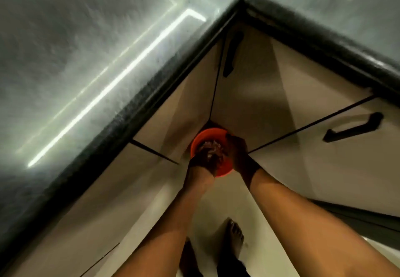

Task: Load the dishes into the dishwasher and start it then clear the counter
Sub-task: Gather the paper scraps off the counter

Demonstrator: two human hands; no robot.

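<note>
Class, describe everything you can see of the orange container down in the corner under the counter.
The orange container is round and open-topped, with a smooth, plastic-looking wall. It sits low in the corner where two cabinet fronts meet, below the dark counter edge. Pale crumpled scraps lie inside, too blurred to identify. The left hand reaches over its near rim into the contents; the right hand is at its right rim. Its base is hidden.

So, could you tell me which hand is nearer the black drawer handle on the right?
Right. The right hand grips the orange bin's rim, nearer the drawer handle; the left hand is farther.
</note>
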